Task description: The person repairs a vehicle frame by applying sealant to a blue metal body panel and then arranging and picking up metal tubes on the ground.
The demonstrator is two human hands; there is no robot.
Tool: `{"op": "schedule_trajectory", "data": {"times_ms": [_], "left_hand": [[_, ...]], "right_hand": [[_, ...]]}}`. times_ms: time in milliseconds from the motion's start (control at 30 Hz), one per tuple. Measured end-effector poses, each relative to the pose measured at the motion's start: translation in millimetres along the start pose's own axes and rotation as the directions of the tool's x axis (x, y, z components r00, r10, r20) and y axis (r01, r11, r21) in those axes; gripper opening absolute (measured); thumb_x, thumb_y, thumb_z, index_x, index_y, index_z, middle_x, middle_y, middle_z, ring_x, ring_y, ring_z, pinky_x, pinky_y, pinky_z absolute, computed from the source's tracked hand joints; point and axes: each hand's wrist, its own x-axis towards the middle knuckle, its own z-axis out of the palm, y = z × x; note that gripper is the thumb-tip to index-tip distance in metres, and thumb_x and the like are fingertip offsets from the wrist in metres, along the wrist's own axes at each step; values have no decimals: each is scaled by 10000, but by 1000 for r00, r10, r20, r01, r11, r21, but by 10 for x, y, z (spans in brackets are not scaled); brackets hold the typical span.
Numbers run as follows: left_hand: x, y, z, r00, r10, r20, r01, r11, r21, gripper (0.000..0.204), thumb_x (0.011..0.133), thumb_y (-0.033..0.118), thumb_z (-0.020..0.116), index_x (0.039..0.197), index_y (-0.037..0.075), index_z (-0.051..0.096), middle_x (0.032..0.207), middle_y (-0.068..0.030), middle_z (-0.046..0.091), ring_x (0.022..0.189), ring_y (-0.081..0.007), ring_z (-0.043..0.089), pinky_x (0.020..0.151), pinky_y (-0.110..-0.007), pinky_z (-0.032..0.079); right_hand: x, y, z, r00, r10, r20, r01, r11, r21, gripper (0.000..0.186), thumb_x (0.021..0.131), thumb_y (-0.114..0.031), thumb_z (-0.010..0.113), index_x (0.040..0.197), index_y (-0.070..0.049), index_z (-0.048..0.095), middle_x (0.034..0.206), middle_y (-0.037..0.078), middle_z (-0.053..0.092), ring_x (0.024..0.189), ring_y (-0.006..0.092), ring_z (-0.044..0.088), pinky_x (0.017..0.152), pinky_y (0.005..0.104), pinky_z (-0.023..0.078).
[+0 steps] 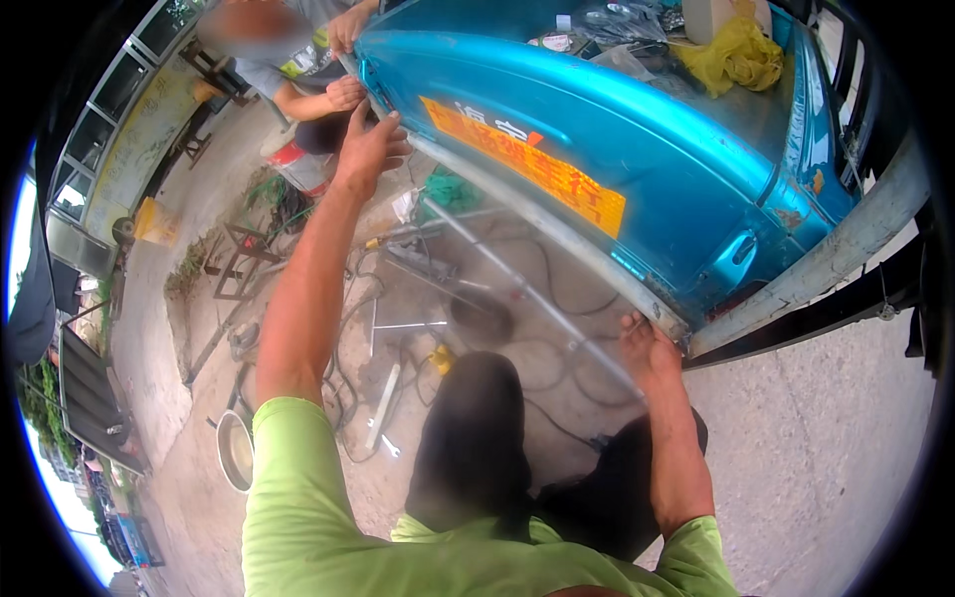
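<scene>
A long grey metal tube (537,234) runs along the lower edge of a blue vehicle panel (637,149) with an orange sticker. Near the far end of this tube is my left hand (370,154), its fingers apart and against the tube's underside. My right hand (652,350) grips the near end from below, close to the corner where a whitish metal beam (816,264) meets it; its fingertips are partly hidden. Across from me, a co-worker's hand (344,95) is at the tube's far end, and the other hand (348,28) rests higher up.
A thinner metal rod (537,297) slants below the tube, toward my right wrist. Cables, a T-shaped tool (408,325), a wrench (390,445) and a white strip (384,406) lie on the concrete. A pale bowl (236,450) and a red-and-white bucket (295,164) stand left.
</scene>
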Motion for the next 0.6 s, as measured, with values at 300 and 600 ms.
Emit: {"op": "schedule_trajectory", "data": {"times_ms": [300,600], "left_hand": [[194,182,-51,999,9,-37,-6,997,78,846,909,209,692,1587,156,188,964,-138,673,755,-195,678,576,-318,557],[743,31,-360,1000,-2,-3,3,988,152,845,898,185,675,1579,287,186,842,-68,631,613,-176,617,539,-310,546]], "right_hand": [[-7,-7,9,1000,-1,-5,1,1000,-3,229,1049,-276,510,1171,-100,592,1038,31,621,997,207,626,826,336,489],[9,39,33,1000,-5,4,5,999,-38,224,1043,-271,524,1173,-101,592,1033,26,619,973,202,624,806,336,493]]}}
